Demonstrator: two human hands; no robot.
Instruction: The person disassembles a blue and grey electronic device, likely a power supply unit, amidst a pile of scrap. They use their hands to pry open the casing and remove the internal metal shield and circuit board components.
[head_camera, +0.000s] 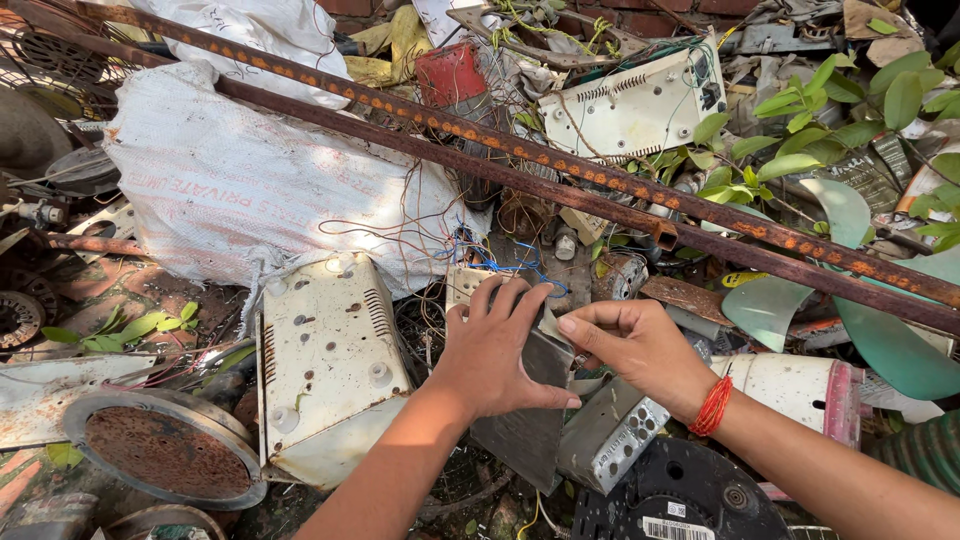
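My left hand (497, 350) lies flat, fingers spread, on a grey bent metal sheet (530, 435) in the middle of a scrap heap. My right hand (630, 345) pinches the upper right edge of the same sheet; a red thread band (712, 405) circles that wrist. Under the sheet sits a grey perforated metal box (612, 432). Thin blue and red wires (500, 262) tangle just beyond my fingers.
A dented white metal casing (325, 365) lies left of my hands. Two long rusty steel bars (560, 190) cross diagonally above. A white woven sack (240, 180), a rusty round disc (165, 450), green fan blades (880, 340), leafy branches (800, 130) and a black round part (680, 500) surround them.
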